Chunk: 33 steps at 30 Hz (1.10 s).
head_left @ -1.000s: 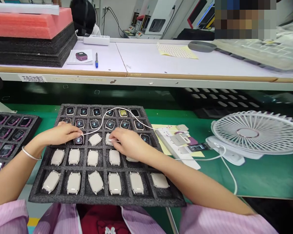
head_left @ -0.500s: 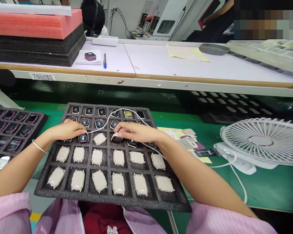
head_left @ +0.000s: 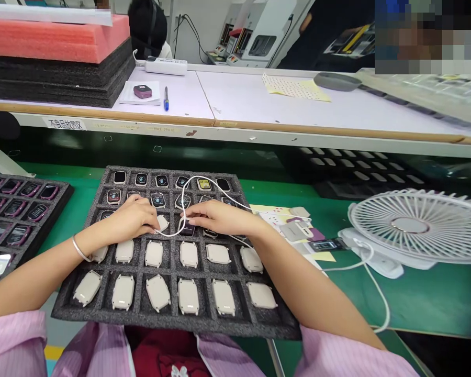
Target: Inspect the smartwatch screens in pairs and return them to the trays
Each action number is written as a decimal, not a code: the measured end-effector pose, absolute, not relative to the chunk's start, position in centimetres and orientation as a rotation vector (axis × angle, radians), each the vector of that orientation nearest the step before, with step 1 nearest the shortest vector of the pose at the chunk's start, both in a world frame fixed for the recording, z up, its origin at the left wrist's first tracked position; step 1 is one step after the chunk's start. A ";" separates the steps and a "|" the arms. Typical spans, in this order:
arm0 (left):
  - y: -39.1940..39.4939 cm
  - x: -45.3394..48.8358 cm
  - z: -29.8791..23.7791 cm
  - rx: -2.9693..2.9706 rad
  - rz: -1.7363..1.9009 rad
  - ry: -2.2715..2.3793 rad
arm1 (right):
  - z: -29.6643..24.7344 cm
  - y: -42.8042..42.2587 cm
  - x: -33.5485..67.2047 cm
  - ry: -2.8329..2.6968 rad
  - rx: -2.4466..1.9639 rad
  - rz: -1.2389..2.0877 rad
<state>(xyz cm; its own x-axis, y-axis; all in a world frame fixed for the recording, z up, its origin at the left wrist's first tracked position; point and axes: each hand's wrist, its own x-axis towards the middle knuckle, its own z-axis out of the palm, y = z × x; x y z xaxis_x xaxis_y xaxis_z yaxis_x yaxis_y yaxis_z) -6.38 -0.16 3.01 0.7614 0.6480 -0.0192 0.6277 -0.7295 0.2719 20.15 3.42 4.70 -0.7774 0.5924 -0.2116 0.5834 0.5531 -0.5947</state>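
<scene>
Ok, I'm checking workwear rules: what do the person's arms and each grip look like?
Both pinkish-lilac, finely striped sleeves end near the elbows, leaving the forearms bare. A thin, pale bangle circles the left wrist; none shows on the right. The left grip and right grip wear no gloves.

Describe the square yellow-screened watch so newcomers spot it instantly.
Mid-picture, on the green worktop, lies a black foam tray. In its far row, second from right, is the pale-cased square watch. Its yellow screen sets it apart from dark-screened neighbours.
</scene>
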 end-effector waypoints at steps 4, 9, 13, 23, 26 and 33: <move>-0.6 -5.3 4.0 3.011 0.050 0.968 | 4.7 3.1 19.8 -2.801 -1.057 0.982; 0.6 -5.3 4.6 2.833 0.028 0.990 | 4.4 1.8 18.9 -2.753 -1.151 0.779; 1.8 -6.3 4.6 2.467 0.153 1.120 | 3.8 1.3 18.2 -2.702 -1.273 0.708; 1.8 -6.7 4.6 2.322 0.011 1.023 | 4.4 2.3 20.9 -2.811 -0.949 0.968; 2.1 -6.2 4.7 2.318 -0.069 1.067 | 4.3 2.6 21.1 -2.788 -0.945 0.998; 1.6 -5.8 3.6 2.299 0.006 1.193 | 3.3 2.2 19.9 -2.691 -1.104 0.880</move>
